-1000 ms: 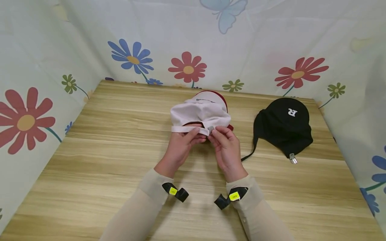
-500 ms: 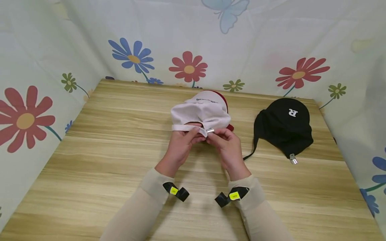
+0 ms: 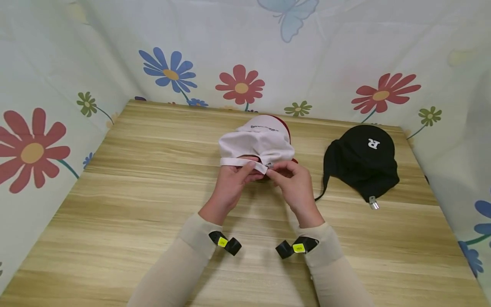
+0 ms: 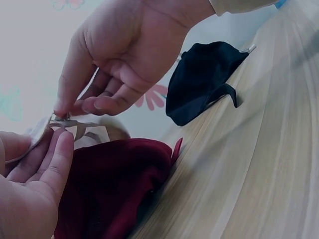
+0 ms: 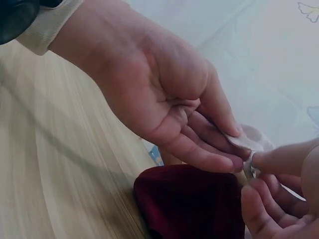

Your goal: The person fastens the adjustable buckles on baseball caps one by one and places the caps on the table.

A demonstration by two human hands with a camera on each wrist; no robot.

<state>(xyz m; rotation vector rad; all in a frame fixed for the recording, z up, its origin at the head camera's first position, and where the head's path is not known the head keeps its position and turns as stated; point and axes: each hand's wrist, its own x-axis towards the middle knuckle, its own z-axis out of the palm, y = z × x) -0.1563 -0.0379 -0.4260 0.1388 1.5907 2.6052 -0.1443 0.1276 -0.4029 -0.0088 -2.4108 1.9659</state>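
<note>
A white cap [image 3: 255,145] with a dark red brim lies at the middle of the table, its back opening facing me. My left hand [image 3: 229,183] pinches the white back strap [image 3: 239,162] between thumb and fingers. At the strap's free end, my right hand [image 3: 294,185] pinches with thumb and forefinger. A small metal buckle [image 5: 249,171] sits between the two hands' fingertips in the right wrist view; in the head view it is mostly hidden. The cap's dark red underside [image 4: 114,184] shows below the hands in the left wrist view.
A black cap [image 3: 360,162] with a white letter R lies to the right, its loose strap [image 3: 325,183] trailing toward my right hand. A metal clasp [image 3: 374,202] hangs from its near edge. Flower-print cloth [image 3: 207,34] stands around the wooden table [image 3: 153,204].
The buckle, plainly seen half a second ago beside my right fingertips, is now mostly covered. My right hand has shifted slightly right and pinches the strap end. The left keeps its hold.
</note>
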